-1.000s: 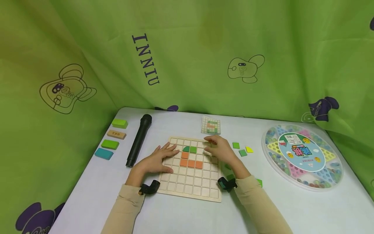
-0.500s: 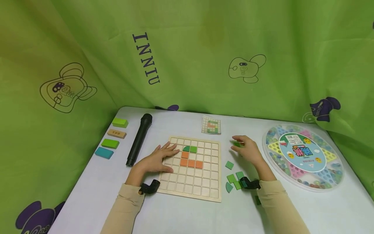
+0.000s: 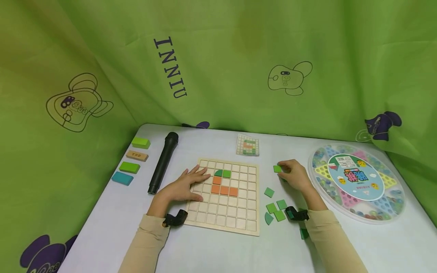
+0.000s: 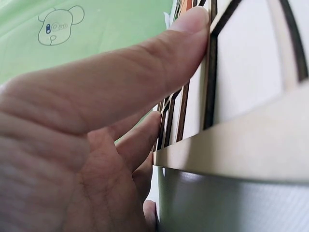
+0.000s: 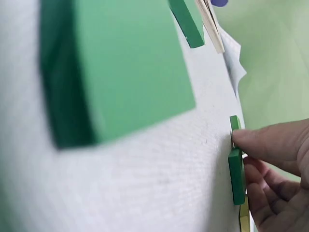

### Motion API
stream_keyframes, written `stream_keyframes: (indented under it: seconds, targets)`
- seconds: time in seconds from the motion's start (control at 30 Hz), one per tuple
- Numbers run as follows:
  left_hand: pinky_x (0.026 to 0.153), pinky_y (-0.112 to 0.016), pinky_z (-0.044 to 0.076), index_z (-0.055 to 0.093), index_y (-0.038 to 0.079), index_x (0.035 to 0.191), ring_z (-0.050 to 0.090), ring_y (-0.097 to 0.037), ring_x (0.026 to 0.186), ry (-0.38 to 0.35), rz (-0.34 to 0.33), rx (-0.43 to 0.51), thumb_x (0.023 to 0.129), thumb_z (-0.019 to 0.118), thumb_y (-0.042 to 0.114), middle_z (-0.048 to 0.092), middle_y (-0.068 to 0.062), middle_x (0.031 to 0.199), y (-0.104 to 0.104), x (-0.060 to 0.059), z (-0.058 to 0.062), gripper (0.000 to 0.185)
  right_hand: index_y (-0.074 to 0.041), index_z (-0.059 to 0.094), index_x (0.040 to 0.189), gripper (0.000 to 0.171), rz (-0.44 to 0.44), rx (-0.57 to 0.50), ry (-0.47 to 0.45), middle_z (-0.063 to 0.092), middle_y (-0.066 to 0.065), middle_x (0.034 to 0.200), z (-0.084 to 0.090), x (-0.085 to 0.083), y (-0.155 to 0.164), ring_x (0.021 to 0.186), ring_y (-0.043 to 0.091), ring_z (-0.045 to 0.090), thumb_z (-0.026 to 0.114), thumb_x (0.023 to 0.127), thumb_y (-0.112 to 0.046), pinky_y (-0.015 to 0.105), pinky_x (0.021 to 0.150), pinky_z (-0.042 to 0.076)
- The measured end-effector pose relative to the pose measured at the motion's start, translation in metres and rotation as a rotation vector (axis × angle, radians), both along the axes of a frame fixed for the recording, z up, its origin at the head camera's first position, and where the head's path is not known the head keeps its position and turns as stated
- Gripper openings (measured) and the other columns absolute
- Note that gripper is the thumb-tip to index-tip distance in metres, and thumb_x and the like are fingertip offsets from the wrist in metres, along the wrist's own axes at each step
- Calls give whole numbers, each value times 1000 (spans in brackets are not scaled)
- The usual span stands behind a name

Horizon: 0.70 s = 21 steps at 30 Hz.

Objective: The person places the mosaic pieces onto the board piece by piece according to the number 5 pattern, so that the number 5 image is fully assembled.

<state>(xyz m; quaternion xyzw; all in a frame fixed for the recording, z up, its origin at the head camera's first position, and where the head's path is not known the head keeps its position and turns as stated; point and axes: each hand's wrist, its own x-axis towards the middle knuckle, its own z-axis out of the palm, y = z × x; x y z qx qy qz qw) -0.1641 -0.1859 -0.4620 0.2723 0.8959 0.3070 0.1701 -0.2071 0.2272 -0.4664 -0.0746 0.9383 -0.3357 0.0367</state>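
My left hand (image 3: 186, 185) rests with spread, fairly straight fingers on the left edge of a wooden grid board (image 3: 235, 223). In the left wrist view its thumb (image 4: 159, 58) lies on the grid. Orange square tiles (image 3: 224, 190), a green quarter-round tile (image 3: 218, 173) and a green square tile (image 3: 226, 173) sit in the board's cells. To the right of the board, my right hand (image 3: 295, 176) pinches another green square tile (image 3: 277, 169) between thumb and fingers, at the table surface. A darker green tile (image 5: 236, 176) stands by those fingers in the right wrist view.
Several loose green tiles (image 3: 271, 208) lie right of the board. A patterned card (image 3: 247, 145) is behind it. A round marble game box (image 3: 355, 182) stands at the right. A black microphone (image 3: 163, 163) and several small blocks (image 3: 129, 167) are at the left.
My right hand has moved right, from above the board's upper right to the loose green square tile, and its fingers have closed on that tile. The left hand has stayed on the board.
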Motion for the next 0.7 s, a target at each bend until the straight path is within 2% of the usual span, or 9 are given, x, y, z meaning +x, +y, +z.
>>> stream_keyframes:
  seconds: [0.17,0.37,0.7]
  targets:
    - [117,-56,-2,40,12,145,2,-30,148,-3,5,7,76,77,37,21,-5,158,1,1,1,83,5,63,114,30,-8,14,32,56,26,114,-1,-1,-2,101,39,58,64,86,-5,50,86,49]
    - [117,-56,-3,40,12,145,2,-30,148,-14,4,9,76,77,37,21,-5,158,1,1,1,83,2,61,118,33,-1,9,44,60,23,113,4,4,-11,103,38,59,65,88,-9,49,85,51]
    - [117,-56,-2,39,12,145,2,-30,148,-5,8,7,75,77,38,20,-4,158,1,1,1,84,-3,64,117,31,91,-121,99,62,14,113,17,18,-51,103,30,60,68,87,-12,45,89,51]
